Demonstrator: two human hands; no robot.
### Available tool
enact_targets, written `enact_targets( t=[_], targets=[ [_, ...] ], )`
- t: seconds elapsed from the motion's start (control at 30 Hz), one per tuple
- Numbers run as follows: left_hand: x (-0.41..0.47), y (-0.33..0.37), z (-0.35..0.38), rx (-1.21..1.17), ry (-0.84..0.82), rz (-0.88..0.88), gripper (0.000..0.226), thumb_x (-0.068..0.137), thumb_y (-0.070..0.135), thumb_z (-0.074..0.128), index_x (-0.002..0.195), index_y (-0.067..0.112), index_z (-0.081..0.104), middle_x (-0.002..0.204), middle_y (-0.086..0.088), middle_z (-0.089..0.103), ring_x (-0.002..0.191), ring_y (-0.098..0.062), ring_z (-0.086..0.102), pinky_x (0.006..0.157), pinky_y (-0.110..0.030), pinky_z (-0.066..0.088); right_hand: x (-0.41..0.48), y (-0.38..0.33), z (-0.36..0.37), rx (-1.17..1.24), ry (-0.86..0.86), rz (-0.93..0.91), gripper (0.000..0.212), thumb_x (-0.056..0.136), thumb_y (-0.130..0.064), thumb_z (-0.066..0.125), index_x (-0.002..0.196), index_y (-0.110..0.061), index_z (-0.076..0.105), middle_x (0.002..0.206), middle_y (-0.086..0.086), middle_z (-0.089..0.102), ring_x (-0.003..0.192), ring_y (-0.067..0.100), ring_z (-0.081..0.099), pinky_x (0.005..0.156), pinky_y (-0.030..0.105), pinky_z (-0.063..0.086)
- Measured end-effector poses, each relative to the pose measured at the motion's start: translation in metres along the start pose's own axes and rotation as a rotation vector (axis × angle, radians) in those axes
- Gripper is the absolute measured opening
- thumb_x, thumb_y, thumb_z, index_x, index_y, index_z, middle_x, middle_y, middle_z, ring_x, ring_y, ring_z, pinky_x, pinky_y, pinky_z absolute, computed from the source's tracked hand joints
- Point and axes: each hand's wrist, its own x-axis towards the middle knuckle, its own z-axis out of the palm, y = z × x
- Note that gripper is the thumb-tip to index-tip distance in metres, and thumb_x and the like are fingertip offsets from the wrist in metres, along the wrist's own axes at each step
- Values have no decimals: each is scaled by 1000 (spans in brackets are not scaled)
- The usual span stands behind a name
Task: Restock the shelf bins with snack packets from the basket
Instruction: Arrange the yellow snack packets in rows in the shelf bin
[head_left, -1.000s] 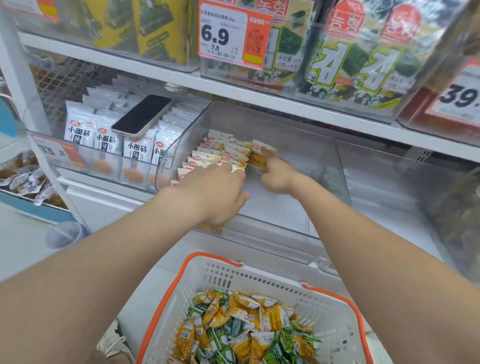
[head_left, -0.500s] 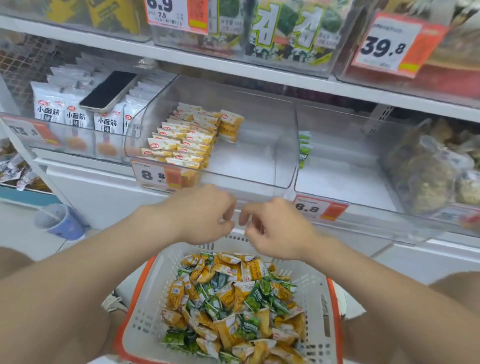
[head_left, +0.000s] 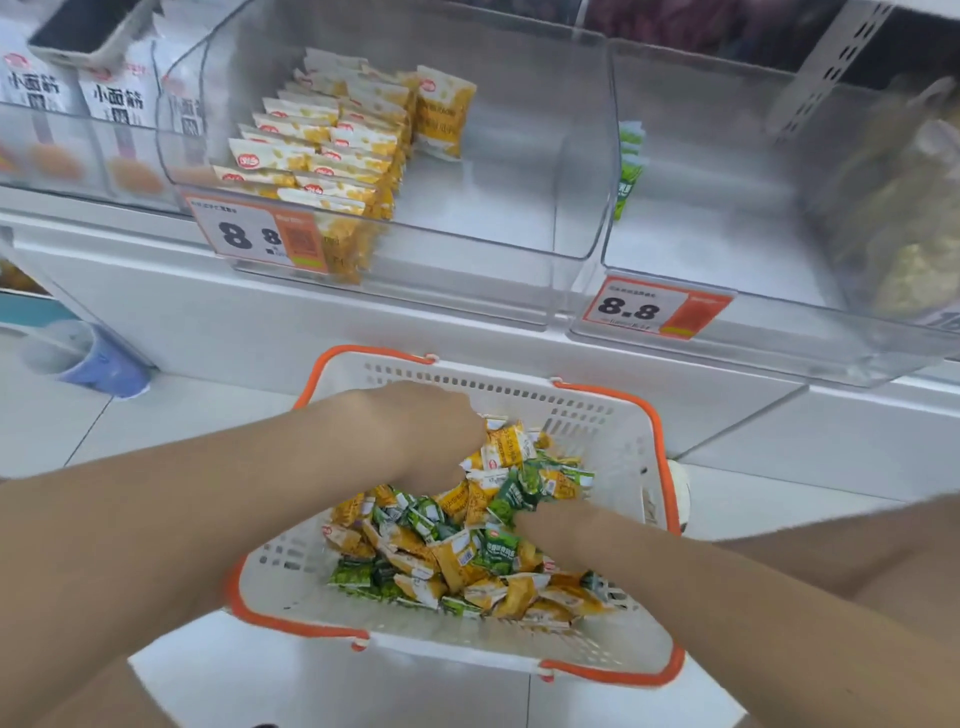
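The white basket (head_left: 613, 415) with an orange rim sits on the floor below the shelf, holding a pile of yellow and green snack packets (head_left: 457, 551). My left hand (head_left: 431, 426) is knuckles-up at the far side of the pile, its fingers dipping among yellow packets and hidden. My right hand (head_left: 550, 514) is pushed into the middle of the pile, its fingers buried under green and yellow packets. Above, a clear shelf bin (head_left: 493, 244) holds rows of yellow packets (head_left: 322, 150) on its left side. The neighbouring clear bin (head_left: 675, 249) has a few green packets (head_left: 628, 171) at its back left.
Price tags reading 8.8 (head_left: 649, 312) hang on the bin fronts. White packets (head_left: 114, 98) with a phone (head_left: 78, 31) lying on them fill the bin at far left. A blue cup (head_left: 88, 358) stands on the floor at left. A bin of bagged goods (head_left: 893, 208) is at right.
Both hands dropped from just above the basket into the packet pile. My view tilted down and closer, so the upper shelf left the frame.
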Motion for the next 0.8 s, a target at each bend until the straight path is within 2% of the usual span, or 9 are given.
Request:
enact_targets(
  t=[0.07,0.13,0.23,0.3,0.4,0.5,0.57,0.7,0.8],
  targets=[
    [6,0,0,5,-8,-2,24,107,32,44,106,15,61,86,-2,52,73,-24,60,60,-37,50,9,-5,10,62,62,32,59,97,3,56,150,-5,30,112,18,58,88,31,57,59,39,47],
    [10,0,0,0,-11,-6,23,107,31,43,103,15,60,87,-3,53,70,-22,57,57,-35,46,19,-10,16,123,90,74,54,95,4,60,143,-4,37,107,16,58,91,32,62,62,40,51],
    [14,-1,-1,-13,-12,-17,23,107,29,43,99,15,60,88,-4,57,64,-22,51,54,-34,41,26,-15,18,182,74,133,17,93,1,64,101,-10,54,92,10,54,90,29,63,71,41,57],
    [13,-2,-1,-17,-6,-24,24,106,29,43,101,14,62,91,-5,62,62,-21,49,52,-33,38,25,-17,12,220,106,133,27,92,-3,65,78,-16,46,79,5,46,74,24,57,59,35,48],
    [10,-2,-3,-22,6,-22,25,106,30,44,106,15,64,93,-4,62,71,-23,56,56,-33,42,20,-15,1,323,155,119,36,86,-3,66,66,-16,40,66,5,41,57,21,44,52,31,37],
    [3,-2,-7,-44,-10,-24,27,108,35,43,119,18,60,104,-1,59,93,-26,63,72,-37,52,7,-12,-23,438,249,71,25,84,-20,76,71,-13,56,67,6,52,62,24,52,60,37,48],
    [-4,-3,-8,-68,-22,-47,31,107,37,44,125,19,61,117,-4,62,103,-28,65,85,-42,57,-7,-12,-44,539,352,15,25,89,-36,78,92,-13,68,81,4,65,76,22,62,72,38,54],
    [-19,-10,-14,-83,-34,-110,26,104,36,51,121,18,57,112,-5,63,100,-28,65,88,-47,57,-40,-23,-89,665,551,-26,34,90,-40,78,110,-13,72,88,6,73,85,21,67,77,34,55],
    [-38,-14,-25,-211,-38,-163,69,92,57,69,138,13,41,108,0,58,101,-26,65,86,-42,57,-73,-34,-122,743,693,-64,25,90,-36,76,102,-14,73,68,1,71,66,14,66,69,34,54]
  ],
)
